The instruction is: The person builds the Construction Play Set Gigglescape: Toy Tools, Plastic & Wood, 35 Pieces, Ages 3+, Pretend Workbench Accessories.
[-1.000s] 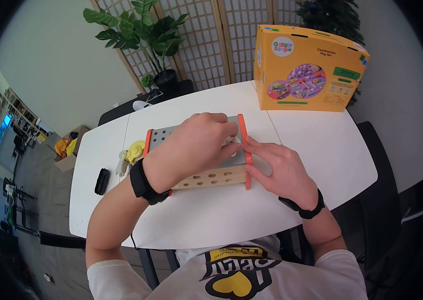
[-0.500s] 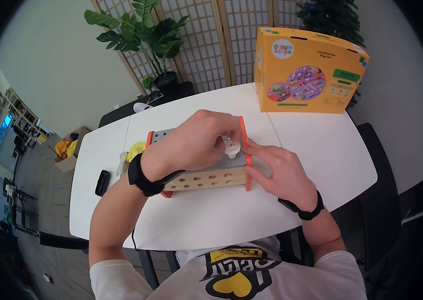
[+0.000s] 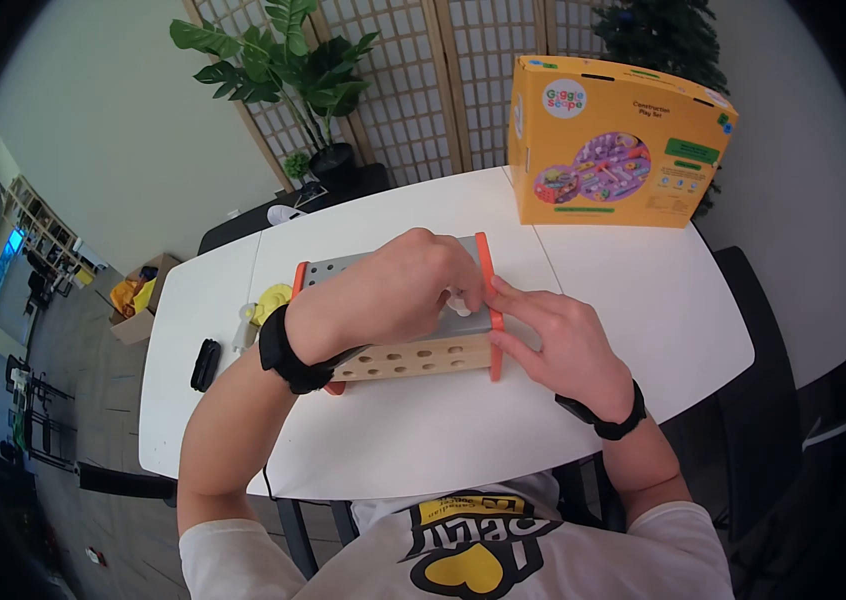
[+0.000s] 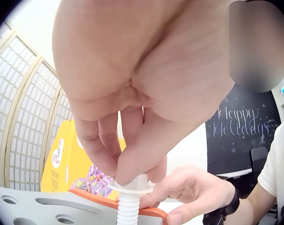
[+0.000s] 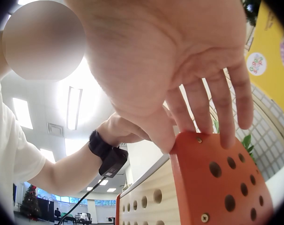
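On the table stands a toy workbench (image 3: 423,360) with a grey perforated top, wooden front and orange end panels. My left hand (image 3: 398,290) reaches over the top near its right end. In the left wrist view, its thumb and fingers pinch the head of a white plastic toy bolt (image 4: 128,209), whose threaded shank points down beside the grey top. My right hand (image 3: 568,340) touches the right orange end panel (image 5: 212,187) with straight fingers, the thumb at the panel's near corner. The bolt's lower end is out of frame.
Left of the workbench lie a yellow toy piece (image 3: 271,300), a pale piece (image 3: 245,325) and a black case-like object (image 3: 205,365). A large yellow play-set box (image 3: 623,145) stands at the back right of the white table (image 3: 383,450).
My left fingers uncovered the bolt's head half a second ago and now cover more of it again, the hand having turned slightly. My right hand stays at the end panel.
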`<action>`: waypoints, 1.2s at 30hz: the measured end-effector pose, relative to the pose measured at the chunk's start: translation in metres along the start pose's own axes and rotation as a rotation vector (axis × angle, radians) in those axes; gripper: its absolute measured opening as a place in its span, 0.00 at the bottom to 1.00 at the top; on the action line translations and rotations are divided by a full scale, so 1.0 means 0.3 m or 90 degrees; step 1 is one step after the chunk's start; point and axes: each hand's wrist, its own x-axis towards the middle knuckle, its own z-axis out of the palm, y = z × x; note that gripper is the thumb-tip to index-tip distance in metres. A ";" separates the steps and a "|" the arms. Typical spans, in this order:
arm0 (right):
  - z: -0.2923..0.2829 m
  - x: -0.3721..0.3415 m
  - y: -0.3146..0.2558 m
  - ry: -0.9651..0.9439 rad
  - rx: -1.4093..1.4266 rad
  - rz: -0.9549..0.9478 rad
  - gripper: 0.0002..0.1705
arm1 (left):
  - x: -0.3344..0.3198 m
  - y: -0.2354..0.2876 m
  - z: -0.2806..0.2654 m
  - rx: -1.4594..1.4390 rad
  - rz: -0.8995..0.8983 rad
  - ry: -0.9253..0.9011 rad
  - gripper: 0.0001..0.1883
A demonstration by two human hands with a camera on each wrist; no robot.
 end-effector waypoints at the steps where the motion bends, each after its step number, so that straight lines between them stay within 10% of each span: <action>1: -0.003 0.001 -0.002 -0.004 -0.003 0.003 0.20 | -0.001 -0.001 -0.003 -0.027 -0.021 -0.014 0.06; 7: 0.003 -0.003 0.000 0.002 -0.004 0.000 0.20 | 0.006 0.049 0.016 0.032 -0.048 0.164 0.01; 13: -0.002 -0.001 -0.009 -0.007 -0.013 0.012 0.19 | 0.002 0.070 0.042 0.206 -0.134 0.042 0.06; 22: -0.004 -0.002 -0.007 -0.003 -0.004 0.014 0.20 | -0.007 0.017 -0.002 -0.008 -0.020 -0.035 0.14; 28: 0.005 -0.004 0.003 0.001 0.000 0.007 0.21 | 0.001 0.042 0.024 0.082 -0.001 0.147 0.05; 36: -0.005 -0.006 -0.003 -0.003 -0.001 0.018 0.21 | -0.008 0.029 0.048 0.169 -0.025 0.060 0.09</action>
